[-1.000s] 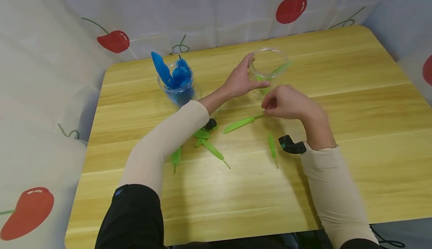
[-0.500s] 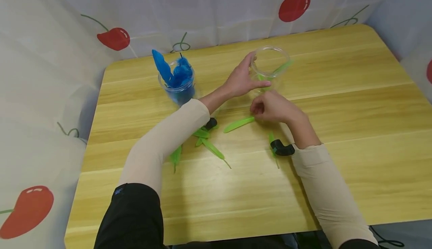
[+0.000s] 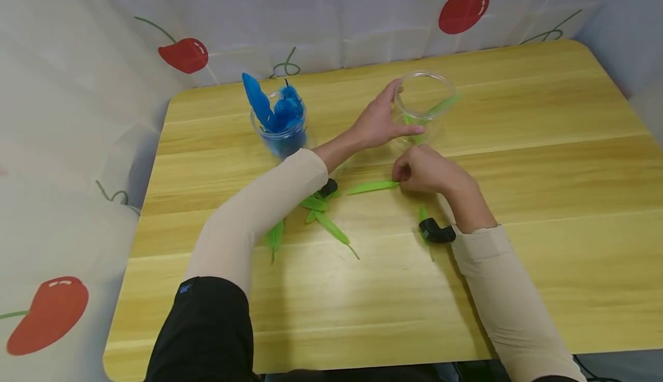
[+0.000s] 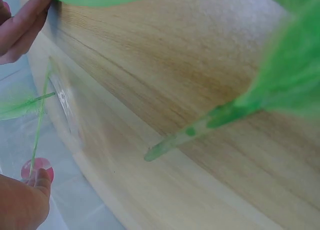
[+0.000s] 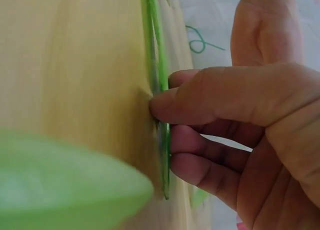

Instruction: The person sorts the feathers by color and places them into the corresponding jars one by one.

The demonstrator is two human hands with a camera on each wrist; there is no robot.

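Recording two hands over a wooden table (image 3: 393, 313): our right hand (image 3: 427, 169) pinches one green feather (image 3: 373, 187) near its quill end, thumb against fingers, the blade pointing left, low over the wood. Our left hand (image 3: 380, 120) holds the clear jar (image 3: 422, 117) from its left side, thumb stretched along the near wall; the palm hides that part of the jar, and green feathers show within through the plastic. Left of it we note a second jar (image 3: 282, 136) crowded with blue feathers (image 3: 277, 109), some rising over the rim. Our left forearm, in its pale sleeve (image 3: 259, 215), passes just in front of this jar and covers part of a green feather pile (image 3: 313, 202); a black wrist camera (image 3: 328, 187) masks more of it. Another green feather (image 3: 276, 235) juts from beneath the sleeve. The right camera (image 3: 437, 232) covers the middle of a loose feather (image 3: 423, 212). Behind the table we see a white curtain (image 3: 331, 19) printed with red cherries (image 3: 463, 12).
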